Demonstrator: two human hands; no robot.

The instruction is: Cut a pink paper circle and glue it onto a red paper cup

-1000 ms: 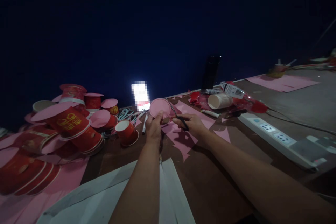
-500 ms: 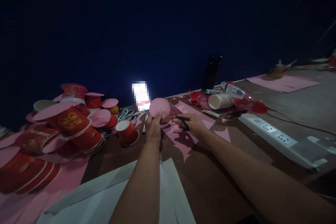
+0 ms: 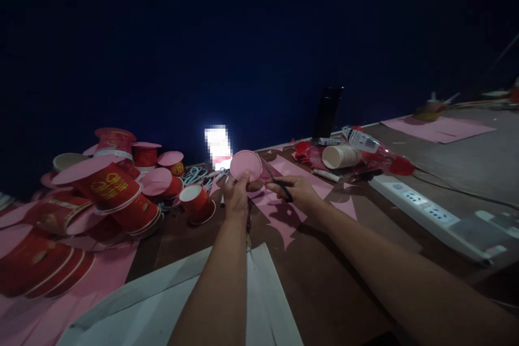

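My left hand (image 3: 237,194) is closed round a round pink paper disc (image 3: 245,165), thumb on its face. A ring-shaped line shows just inside the disc's edge, and what lies behind it is mostly hidden. My right hand (image 3: 297,192) grips a pair of dark-handled scissors (image 3: 279,183), whose blades point up and left along the disc's right edge. Cut pink paper (image 3: 284,216) with jagged edges lies on the table under both hands. Left of my left hand, a red paper cup (image 3: 197,204) leans with its pale inside showing.
Red cups topped with pink discs (image 3: 109,186) crowd the left side. A bright, blurred-out screen (image 3: 218,146) stands behind my hands. To the right are a stack of pale paper cups (image 3: 341,156), a marker (image 3: 325,174) and a power strip (image 3: 421,216). A white board (image 3: 271,286) lies in front.
The disc in my left hand has turned very slightly at the scissor blades. Both hands stay almost in place, and the rest of the table looks the same.
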